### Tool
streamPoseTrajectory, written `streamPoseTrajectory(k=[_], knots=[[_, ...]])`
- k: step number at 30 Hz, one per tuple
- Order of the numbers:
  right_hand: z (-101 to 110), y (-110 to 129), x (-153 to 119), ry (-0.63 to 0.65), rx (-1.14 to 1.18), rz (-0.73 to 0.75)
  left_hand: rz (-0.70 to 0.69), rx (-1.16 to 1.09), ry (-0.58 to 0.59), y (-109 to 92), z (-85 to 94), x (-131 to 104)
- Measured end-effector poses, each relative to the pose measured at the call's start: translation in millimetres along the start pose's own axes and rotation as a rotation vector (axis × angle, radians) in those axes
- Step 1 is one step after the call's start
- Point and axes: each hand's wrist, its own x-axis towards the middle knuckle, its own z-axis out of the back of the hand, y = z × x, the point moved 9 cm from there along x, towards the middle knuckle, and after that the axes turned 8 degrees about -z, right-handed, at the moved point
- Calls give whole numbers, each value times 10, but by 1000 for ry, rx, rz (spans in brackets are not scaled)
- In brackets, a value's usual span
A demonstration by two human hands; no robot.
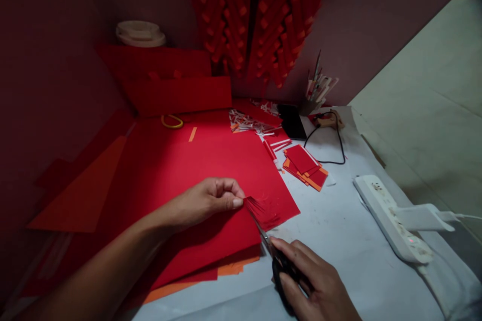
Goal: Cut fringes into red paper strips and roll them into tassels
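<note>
My left hand pinches a small piece of red paper whose right side is cut into thin strips. In my right hand are black-handled scissors, their metal blades pointing up and left to the lower edge of that piece. How far the blades are apart cannot be made out. Below both lies a large red sheet, with fine red clippings near its right corner. Another red sheet lies under my left wrist, over orange paper.
Stacked red and orange cards, a red glue tube, paper scraps and a black phone lie beyond. A pen holder stands at the back, a white power strip at right. Yellow scissor handles show at back left.
</note>
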Motion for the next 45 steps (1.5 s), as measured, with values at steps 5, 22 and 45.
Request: streamPoseTrajectory(k=[5,22,45], knots=[[-18,-4,-3,26,23,-33,-3,48,12,5,-22,-9],[29,37,-5,-28,25,22,-8,30,17,14,-63,-16],[-38,-158,-21,93,80,-174,-13,-4,-33,-4,64,-1]])
